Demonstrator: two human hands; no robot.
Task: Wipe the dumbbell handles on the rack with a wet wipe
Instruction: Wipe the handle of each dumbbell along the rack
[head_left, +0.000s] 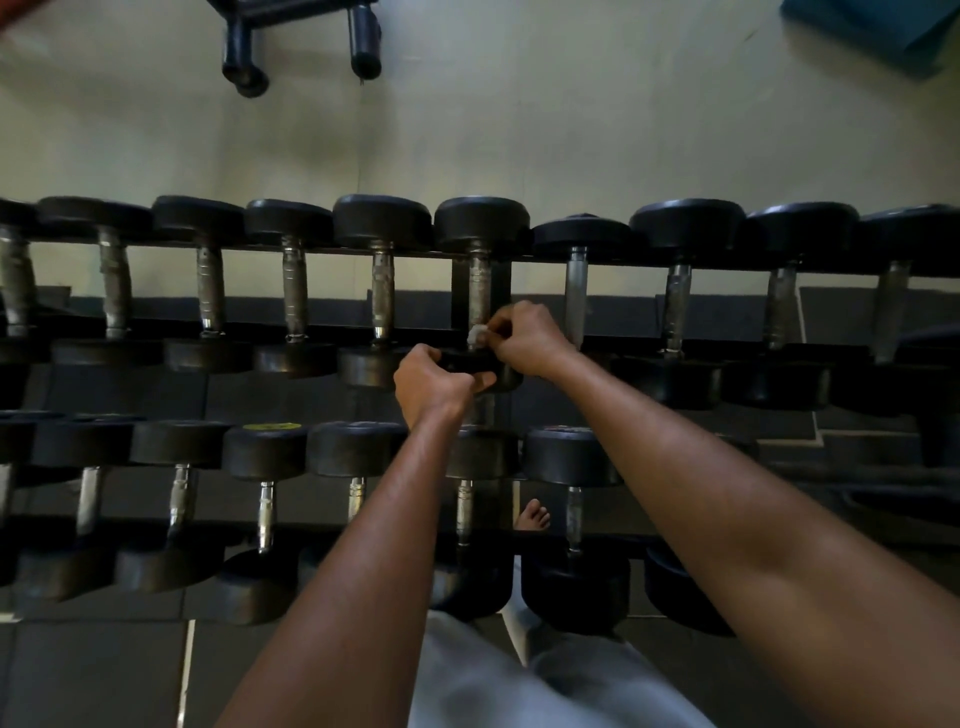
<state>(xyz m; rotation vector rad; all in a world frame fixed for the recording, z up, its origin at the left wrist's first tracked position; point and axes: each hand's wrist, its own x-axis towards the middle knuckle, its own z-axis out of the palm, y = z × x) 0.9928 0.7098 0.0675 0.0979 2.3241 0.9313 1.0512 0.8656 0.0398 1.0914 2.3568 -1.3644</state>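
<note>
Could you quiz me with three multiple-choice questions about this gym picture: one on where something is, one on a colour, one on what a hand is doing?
1. Where is the wet wipe?
A. on the floor
B. at the near end of a top-row dumbbell handle
C. on the bottom row

2. What colour is the label on one bottom-row dumbbell?
A. yellow
B. red
C. white

3. What is the left hand doing?
A. hanging idle
B. pointing at the wall
C. gripping the near head of the dumbbell being wiped

Answers: 1 B, the right hand pinches the wipe against that handle. 2 A, a yellow patch shows on its top. 3 C, its fingers curl over the black head.
</note>
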